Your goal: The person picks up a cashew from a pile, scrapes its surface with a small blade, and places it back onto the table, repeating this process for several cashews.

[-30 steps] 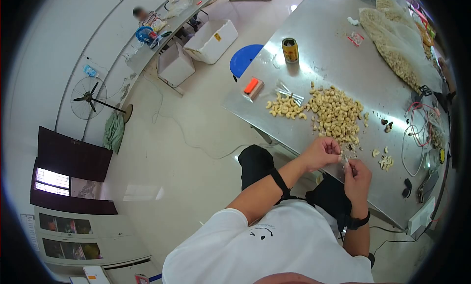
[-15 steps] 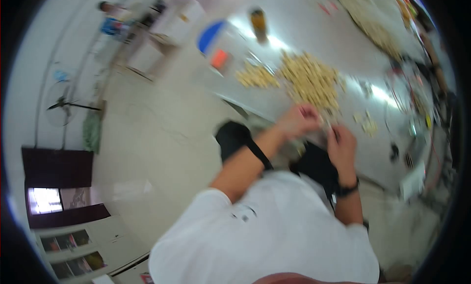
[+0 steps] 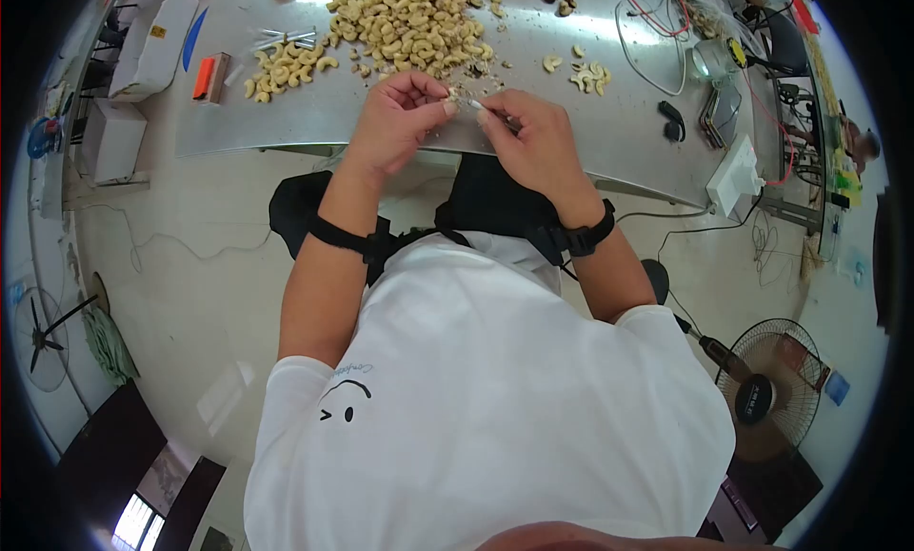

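Between the thumb and fingers of my left hand [image 3: 405, 118] is a small pale cashew nut [image 3: 452, 95], partly covered by the fingertips. My right hand [image 3: 533, 137] grips a slim pen-like tool [image 3: 474, 103], its pale tip pointing at the nut. Both hands are close together over the front edge of the metal table [image 3: 647, 108]. Just beyond them lies a big heap of cashew nuts [image 3: 409, 22], with crumbs scattered on its near side. A smaller group of cashews [image 3: 286, 70] sits to the left, and a few cashew pieces [image 3: 592, 77] to the right.
Thin metal tools [image 3: 286, 39] and an orange-and-brown box [image 3: 208, 80] lie at the table's left. Toward the right are a glass jar [image 3: 712, 60], a black earpiece-like object [image 3: 671, 120], a white power strip [image 3: 733, 175] and cables. A fan [image 3: 771, 389] stands behind at right.
The head view has rotated and sharpened, so the table now lies across the top. Both hands stay close together, with the nut and the slim tool between them.
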Available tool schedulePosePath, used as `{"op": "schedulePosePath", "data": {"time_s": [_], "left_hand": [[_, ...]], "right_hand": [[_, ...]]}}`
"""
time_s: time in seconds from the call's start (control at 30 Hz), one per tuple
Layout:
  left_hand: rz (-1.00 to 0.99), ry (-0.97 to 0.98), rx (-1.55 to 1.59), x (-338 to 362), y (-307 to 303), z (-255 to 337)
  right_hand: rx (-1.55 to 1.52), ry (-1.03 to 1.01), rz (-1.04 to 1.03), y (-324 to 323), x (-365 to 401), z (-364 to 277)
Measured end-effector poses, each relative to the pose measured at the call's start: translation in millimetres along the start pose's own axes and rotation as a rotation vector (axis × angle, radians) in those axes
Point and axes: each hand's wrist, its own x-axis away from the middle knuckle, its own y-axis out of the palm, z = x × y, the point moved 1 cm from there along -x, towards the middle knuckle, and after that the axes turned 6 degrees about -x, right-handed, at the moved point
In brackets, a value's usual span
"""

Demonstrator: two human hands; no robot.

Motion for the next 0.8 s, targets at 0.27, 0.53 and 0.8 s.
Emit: {"op": "schedulePosePath", "data": {"time_s": [0.27, 0.53, 0.8], "left_hand": [[0.036, 0.001, -0.012, 0, 1, 0], [0.044, 0.042, -0.036, -2, 5, 0], [0.002, 0.016, -0.031, 0, 1, -1]], "right_hand": [[-0.006, 0.002, 0.009, 1, -1, 4], [-0.001, 0.015, 0.036, 5, -2, 10], [-0.011, 0.010, 0.023, -3, -6, 13]]}}
